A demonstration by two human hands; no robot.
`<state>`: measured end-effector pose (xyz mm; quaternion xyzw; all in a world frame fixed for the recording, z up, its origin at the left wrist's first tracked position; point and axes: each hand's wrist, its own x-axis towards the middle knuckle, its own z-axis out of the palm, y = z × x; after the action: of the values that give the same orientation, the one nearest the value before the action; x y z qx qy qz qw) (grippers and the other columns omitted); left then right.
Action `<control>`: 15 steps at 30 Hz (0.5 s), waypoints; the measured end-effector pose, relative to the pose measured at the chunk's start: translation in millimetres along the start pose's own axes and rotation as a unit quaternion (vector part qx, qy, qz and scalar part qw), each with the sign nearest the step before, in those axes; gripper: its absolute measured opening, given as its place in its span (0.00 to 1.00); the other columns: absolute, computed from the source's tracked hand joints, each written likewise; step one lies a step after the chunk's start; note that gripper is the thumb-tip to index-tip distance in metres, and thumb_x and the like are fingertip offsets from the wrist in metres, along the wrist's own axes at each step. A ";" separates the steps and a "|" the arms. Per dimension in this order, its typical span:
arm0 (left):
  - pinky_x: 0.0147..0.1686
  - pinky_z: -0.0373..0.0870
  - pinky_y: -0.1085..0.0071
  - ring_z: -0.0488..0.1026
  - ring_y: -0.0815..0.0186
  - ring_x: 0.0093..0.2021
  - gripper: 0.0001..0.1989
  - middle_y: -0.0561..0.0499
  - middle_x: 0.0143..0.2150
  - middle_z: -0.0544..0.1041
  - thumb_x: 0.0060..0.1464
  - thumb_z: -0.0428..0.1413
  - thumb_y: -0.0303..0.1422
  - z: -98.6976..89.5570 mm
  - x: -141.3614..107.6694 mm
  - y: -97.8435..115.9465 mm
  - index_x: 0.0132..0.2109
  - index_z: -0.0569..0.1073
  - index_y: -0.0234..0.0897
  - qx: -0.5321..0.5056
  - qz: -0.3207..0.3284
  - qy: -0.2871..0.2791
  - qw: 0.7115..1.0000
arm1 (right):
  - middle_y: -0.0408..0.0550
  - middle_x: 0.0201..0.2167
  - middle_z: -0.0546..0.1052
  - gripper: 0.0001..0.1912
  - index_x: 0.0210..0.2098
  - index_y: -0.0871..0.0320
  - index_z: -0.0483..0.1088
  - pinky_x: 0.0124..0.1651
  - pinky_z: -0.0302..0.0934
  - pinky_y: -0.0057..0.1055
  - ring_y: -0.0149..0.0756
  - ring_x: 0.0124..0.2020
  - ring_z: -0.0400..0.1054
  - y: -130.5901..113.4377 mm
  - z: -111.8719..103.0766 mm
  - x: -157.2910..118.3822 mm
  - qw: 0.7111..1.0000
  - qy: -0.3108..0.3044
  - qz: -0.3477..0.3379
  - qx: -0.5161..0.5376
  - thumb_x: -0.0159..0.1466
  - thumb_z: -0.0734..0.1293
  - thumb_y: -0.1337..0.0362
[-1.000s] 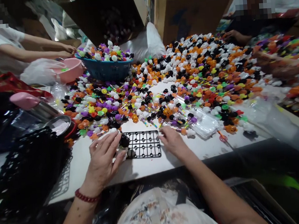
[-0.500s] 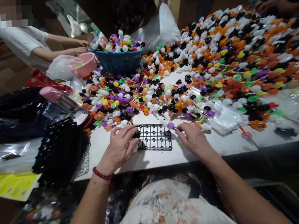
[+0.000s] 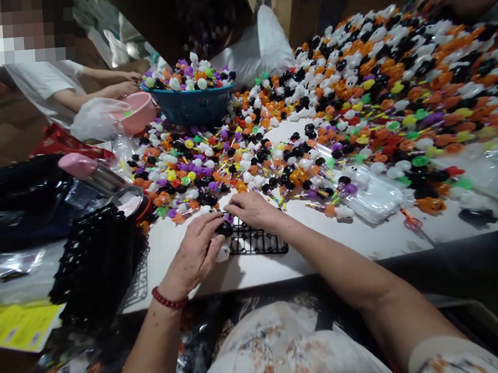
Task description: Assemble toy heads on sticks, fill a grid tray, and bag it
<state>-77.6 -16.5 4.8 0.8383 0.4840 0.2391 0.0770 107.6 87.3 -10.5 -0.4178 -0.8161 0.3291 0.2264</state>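
Note:
A black grid tray [image 3: 257, 243] lies on the white table in front of me. My left hand [image 3: 194, 250] is at its left end, fingers curled round a black piece [image 3: 225, 228] and a white piece [image 3: 223, 253]. Over the tray's upper left part, my right hand [image 3: 253, 210] pinches a purple piece [image 3: 229, 217] close to the left fingertips. Behind the tray spreads a heap of small figures in white, black, orange, purple and green, some on striped sticks.
A blue basket [image 3: 192, 105] full of figures and a pink bowl [image 3: 137, 113] stand at the back left, near a person's arms. Black trays [image 3: 94, 257] are stacked at left. Clear bags [image 3: 371, 192] and orange-handled scissors [image 3: 412, 220] lie at right.
My right hand has moved left across the tray with the purple piece, from the tray's right side to beside my left hand. The camera view has shifted slightly.

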 end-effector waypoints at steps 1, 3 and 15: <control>0.64 0.60 0.56 0.62 0.59 0.64 0.18 0.43 0.63 0.66 0.65 0.47 0.30 0.2 -0.1 -0.1 0.60 0.65 0.39 -0.001 -0.005 0.001 1.000 | 0.45 0.27 0.74 0.15 0.32 0.60 0.75 0.35 0.51 0.27 0.32 0.31 0.64 -3.8 2.0 2.6 1.000 -0.012 -0.003 -0.010 0.70 0.62 0.60; 0.65 0.59 0.56 0.60 0.58 0.66 0.18 0.42 0.66 0.62 0.65 0.48 0.31 0.1 0.5 0.0 0.60 0.65 0.39 -0.004 -0.007 0.003 1.000 | 0.45 0.26 0.72 0.20 0.31 0.61 0.73 0.35 0.51 0.27 0.31 0.30 0.62 -10.5 6.3 5.8 0.999 -0.021 -0.011 -0.024 0.73 0.57 0.61; 0.63 0.62 0.53 0.63 0.57 0.64 0.15 0.42 0.61 0.69 0.64 0.47 0.29 12.1 4.2 -18.6 0.57 0.66 0.39 0.040 0.047 0.046 0.997 | 0.44 0.33 0.76 0.17 0.35 0.57 0.70 0.38 0.57 0.26 0.32 0.36 0.68 9.2 19.7 -13.9 0.996 0.014 0.050 0.067 0.73 0.56 0.56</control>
<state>-84.5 -2.1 -11.2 0.8509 0.4558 0.2611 0.0102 107.4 73.0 -32.0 -0.4465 -0.7672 0.3880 0.2480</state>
